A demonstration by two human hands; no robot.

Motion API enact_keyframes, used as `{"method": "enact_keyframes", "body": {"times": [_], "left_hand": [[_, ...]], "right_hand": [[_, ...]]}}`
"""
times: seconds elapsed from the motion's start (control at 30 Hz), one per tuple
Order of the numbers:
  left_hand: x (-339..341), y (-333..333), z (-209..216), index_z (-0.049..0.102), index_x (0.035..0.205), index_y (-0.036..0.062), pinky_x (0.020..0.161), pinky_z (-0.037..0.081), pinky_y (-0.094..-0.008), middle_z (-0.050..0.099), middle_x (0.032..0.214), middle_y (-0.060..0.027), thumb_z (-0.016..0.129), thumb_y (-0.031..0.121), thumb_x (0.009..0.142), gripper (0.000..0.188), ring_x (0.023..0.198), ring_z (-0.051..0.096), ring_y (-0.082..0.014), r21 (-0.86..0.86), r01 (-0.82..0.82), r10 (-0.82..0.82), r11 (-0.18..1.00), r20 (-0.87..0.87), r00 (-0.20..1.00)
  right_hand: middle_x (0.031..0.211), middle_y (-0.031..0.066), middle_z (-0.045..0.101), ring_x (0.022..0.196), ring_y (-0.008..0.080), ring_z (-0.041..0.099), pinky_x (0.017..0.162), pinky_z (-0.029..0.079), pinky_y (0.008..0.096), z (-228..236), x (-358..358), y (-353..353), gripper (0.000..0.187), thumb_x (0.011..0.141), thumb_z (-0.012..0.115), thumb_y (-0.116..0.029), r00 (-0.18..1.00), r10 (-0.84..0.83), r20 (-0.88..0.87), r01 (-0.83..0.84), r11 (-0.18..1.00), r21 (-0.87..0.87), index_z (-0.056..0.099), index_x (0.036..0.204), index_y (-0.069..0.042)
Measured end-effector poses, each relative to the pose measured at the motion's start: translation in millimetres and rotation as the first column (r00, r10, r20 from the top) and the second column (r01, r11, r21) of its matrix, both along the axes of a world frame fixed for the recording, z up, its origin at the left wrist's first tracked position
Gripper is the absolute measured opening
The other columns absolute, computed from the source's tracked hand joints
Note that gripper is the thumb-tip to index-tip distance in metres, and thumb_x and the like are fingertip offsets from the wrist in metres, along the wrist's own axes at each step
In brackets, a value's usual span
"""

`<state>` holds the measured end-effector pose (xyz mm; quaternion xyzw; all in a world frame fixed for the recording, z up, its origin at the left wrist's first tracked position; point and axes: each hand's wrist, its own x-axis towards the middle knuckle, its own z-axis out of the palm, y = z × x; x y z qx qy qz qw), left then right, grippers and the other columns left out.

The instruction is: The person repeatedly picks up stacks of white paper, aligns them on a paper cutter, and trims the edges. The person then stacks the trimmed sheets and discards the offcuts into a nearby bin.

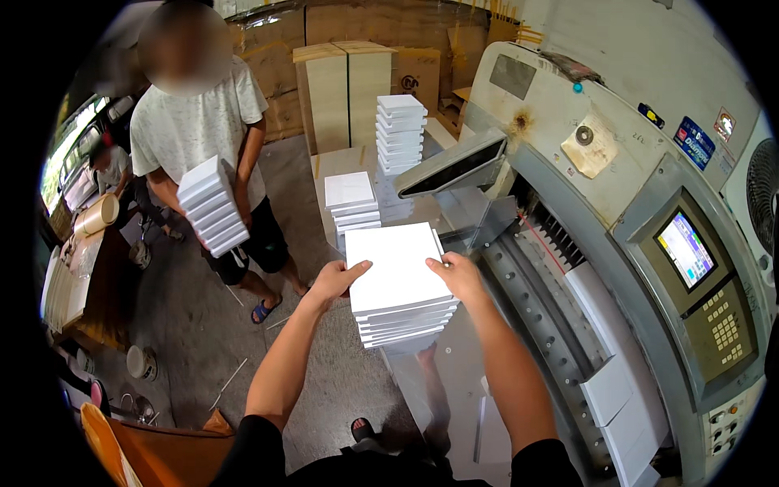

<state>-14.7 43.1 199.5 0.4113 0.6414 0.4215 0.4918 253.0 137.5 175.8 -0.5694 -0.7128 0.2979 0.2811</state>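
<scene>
Near the middle of the scene, a stack of white paper blocks [399,272] stands in front of the person wearing the camera. The left hand [330,282] and right hand [460,277] hold it from opposite sides, each grip firm around an edge, with the thumbs on the top sheet. The layers below the top block are slightly uneven. The stack is at the left edge of a shiny metal worktop [454,390]; whether its base touches the metal cannot be told.

Just beyond it on the worktop is a lower white stack [350,192], and farther off, slightly right, a taller white stack [400,130]. Behind them rises a strapped, pale, block-shaped pile [341,97].

To the far left, a co-worker [203,130] in a pale patterned shirt, dark shorts and sandals faces this way, carrying a tilted white stack [213,207] against the body.

Along the right side curves a large grey paper-cutting machine [621,187], with a lit screen [686,247] and a keypad [720,331]. White paper piles [613,394] lie inside its opening, and a thin red line [542,241] crosses near its dark toothed bars. On the floor at left stands a pale bucket [141,363]
</scene>
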Motion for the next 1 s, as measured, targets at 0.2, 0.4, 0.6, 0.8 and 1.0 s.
{"method": "enact_keyframes", "body": {"times": [0.2,0.4,0.6,0.8,1.0], "left_hand": [[-6,12,-33,0.061,0.088,-0.0038,0.053,0.045,-0.0267,0.061,0.073,-0.0049,0.076,0.046,0.084,0.052,0.061,0.056,-0.0109,0.116,-0.038,0.048,0.993,-0.090,0.995],[-9,0,-31,0.062,0.085,-0.0029,0.050,0.043,-0.0264,0.061,0.072,-0.0036,0.075,0.043,0.085,0.048,0.059,0.055,-0.0098,0.158,-0.070,0.080,0.985,-0.056,0.995],[-14,10,-45,0.061,0.087,0.0007,0.050,0.043,-0.0250,0.057,0.071,-0.0003,0.072,0.050,0.087,0.050,0.058,0.053,-0.0090,0.170,-0.032,0.038,0.985,-0.034,0.999],[-1,-52,-86,0.050,0.079,0.0104,0.049,0.032,-0.0250,0.044,0.063,0.0031,0.052,0.050,0.099,0.044,0.054,0.041,-0.0075,0.344,-0.426,0.321,0.837,0.321,0.891],[98,-224,-249,0.057,0.119,0.0017,0.081,0.051,-0.0372,0.066,0.106,-0.0125,0.052,0.057,0.095,0.060,0.092,0.062,-0.0219,-0.415,0.298,-0.239,0.860,0.188,0.953]], "right_hand": [[0.074,0.0063,0.067,0.070,0.0131,0.062,0.065,0.048,0.0285,0,3,-8,0.042,0.087,0.072,-0.041,0.975,-0.074,-0.207,0.086,0.995,0.047,0.068,0.094,0.000],[0.085,0.0010,0.067,0.079,0.0091,0.060,0.071,0.048,0.0254,-43,108,-92,0.019,0.092,0.069,-0.019,0.859,-0.182,-0.478,0.308,0.930,0.200,0.068,0.100,-0.002],[0.089,0.0123,0.067,0.076,0.0239,0.063,0.073,0.052,0.0359,-182,344,-260,0.033,0.083,0.075,-0.030,0.610,-0.738,0.289,0.573,0.662,0.483,0.067,0.098,-0.001],[0.109,0.0271,0.061,0.103,0.0410,0.058,0.088,0.047,0.0495,-173,316,-344,0.054,0.073,0.079,-0.027,0.783,-0.620,0.056,0.610,0.746,-0.266,0.063,0.116,0.001],[0.107,0.0237,0.059,0.100,0.0428,0.056,0.088,0.046,0.0500,-189,197,-317,0.051,0.075,0.071,-0.032,0.792,-0.522,0.318,0.490,0.853,0.182,0.060,0.116,-0.003]]}}
